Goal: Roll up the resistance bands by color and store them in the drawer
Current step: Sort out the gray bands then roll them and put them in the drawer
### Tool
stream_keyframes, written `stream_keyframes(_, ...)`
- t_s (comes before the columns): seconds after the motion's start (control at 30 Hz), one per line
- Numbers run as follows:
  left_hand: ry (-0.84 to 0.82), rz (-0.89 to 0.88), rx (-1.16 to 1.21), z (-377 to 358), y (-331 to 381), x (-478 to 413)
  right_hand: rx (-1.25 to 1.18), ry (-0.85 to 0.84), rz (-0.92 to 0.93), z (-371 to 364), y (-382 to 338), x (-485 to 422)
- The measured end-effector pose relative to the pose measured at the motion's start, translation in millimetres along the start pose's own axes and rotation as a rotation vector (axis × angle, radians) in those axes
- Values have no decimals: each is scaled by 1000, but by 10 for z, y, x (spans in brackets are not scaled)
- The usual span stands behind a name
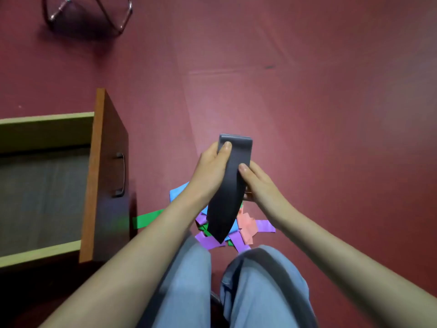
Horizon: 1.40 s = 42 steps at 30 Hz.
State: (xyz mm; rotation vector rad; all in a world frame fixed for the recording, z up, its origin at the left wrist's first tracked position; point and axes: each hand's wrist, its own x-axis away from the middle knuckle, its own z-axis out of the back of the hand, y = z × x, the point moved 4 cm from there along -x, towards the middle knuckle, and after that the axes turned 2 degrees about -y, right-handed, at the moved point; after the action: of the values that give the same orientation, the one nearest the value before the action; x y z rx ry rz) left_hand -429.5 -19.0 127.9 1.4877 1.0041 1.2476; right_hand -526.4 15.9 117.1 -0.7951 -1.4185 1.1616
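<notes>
We are holding dark grey band [233,183] up above floor [319,95]. Left grip [210,169] is clamping band's folded top end, thumb pressing on front face. Right grip [260,185] is pinching band's right edge lower down. Band's loose tail is hanging over pile of coloured bands [247,224] (purple, blue, green, pink) lying on floor just ahead of our knees. Green band [146,220] is stretching from pile toward drawer [106,143], which is standing pulled open at left.
</notes>
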Motion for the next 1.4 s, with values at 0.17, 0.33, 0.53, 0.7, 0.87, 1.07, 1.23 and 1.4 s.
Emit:
stream_keyframes(0.17,-34,-107,68,-57,502,615,-5,55,123,-119,-498,627)
stream_keyframes(0.33,-132,-215,63,-251,914,1306,126,141,198,-173,-877,1424)
stream_keyframes(0.53,-257,-318,95,-448,1160,1871,141,306,299,-218,-1027,2176)
stream_keyframes(0.7,-242,-321,161,-317,1238,2127,85,233,361,-417,-1142,2342)
stream_keyframes(0.87,-168,-321,141,-129,1124,2166,98,186,376,-539,-1106,2226)
stream_keyframes(1.07,-189,-330,130,5,1015,2091,19,229,455,-487,-1100,2062)
stream_keyframes(1.23,-233,-140,34,160,626,2071,-73,226,503,-363,-1054,1934)
stream_keyframes(1.4,-267,-140,30,136,528,2120,71,218,545,-407,-913,1860)
